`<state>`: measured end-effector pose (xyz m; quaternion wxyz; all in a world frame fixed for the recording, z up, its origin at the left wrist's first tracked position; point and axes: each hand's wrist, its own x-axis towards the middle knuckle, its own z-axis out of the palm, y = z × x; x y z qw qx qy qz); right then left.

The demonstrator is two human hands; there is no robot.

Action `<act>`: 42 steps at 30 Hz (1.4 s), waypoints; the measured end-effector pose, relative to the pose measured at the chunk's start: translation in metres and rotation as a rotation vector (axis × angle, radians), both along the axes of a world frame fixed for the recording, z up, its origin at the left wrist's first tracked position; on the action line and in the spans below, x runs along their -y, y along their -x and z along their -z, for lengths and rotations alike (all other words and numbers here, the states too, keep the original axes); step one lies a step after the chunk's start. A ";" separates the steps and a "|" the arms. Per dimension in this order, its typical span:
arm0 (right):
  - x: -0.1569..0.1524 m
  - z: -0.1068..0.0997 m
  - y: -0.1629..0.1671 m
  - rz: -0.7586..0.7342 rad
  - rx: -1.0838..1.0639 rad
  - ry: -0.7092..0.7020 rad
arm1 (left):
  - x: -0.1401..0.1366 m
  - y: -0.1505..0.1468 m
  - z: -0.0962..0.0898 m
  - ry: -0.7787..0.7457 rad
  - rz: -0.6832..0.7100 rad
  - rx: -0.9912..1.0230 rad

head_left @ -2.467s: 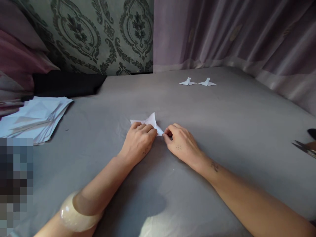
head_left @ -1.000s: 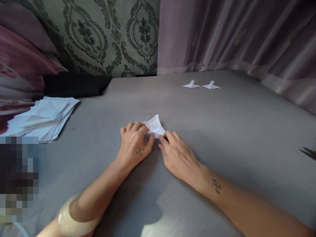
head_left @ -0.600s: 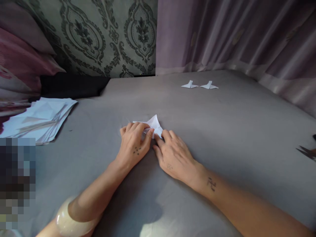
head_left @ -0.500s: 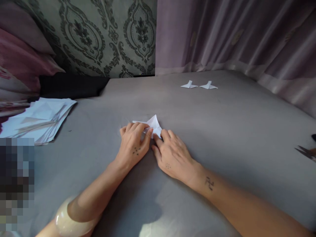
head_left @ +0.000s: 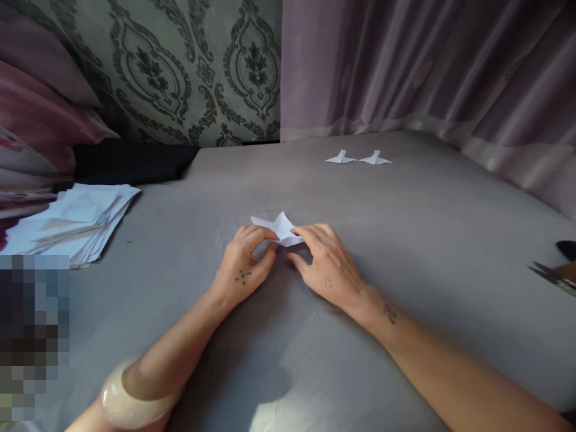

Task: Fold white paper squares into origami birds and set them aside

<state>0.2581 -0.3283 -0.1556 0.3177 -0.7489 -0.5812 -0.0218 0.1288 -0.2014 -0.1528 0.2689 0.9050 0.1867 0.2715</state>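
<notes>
A small piece of white folded paper [head_left: 283,227] with pointed flaps is between my two hands, over the grey cloth. My left hand [head_left: 245,255] pinches its near left part between thumb and fingers. On the other side, my right hand [head_left: 330,264] has its index fingertip on the paper's right part, while its thumb stands apart below. Part of the paper's right edge is hidden by those fingers. Farther back, two folded white paper pieces with spread wing-like points, a left one [head_left: 341,158] and a right one [head_left: 375,158], sit side by side.
A stack of white paper sheets [head_left: 90,216] lies at the left, before a black cloth [head_left: 135,161]. Scissors [head_left: 553,276] rest at the right edge with their points toward the middle. A purple curtain [head_left: 360,72] hangs along the back right of the grey-covered surface [head_left: 427,216].
My right hand has lifted and opened its thumb away from its fingers, shifting slightly right. The folded paper has tilted a little, with my left hand still on it.
</notes>
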 end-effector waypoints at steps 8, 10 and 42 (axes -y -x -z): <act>0.002 0.003 -0.005 -0.016 0.244 0.052 | -0.005 -0.001 0.004 0.031 0.148 -0.021; 0.004 0.000 -0.002 0.007 0.360 0.118 | -0.004 -0.001 0.003 -0.064 0.105 -0.069; -0.003 -0.003 0.005 0.014 0.202 0.252 | 0.000 0.003 0.008 -0.134 0.061 -0.299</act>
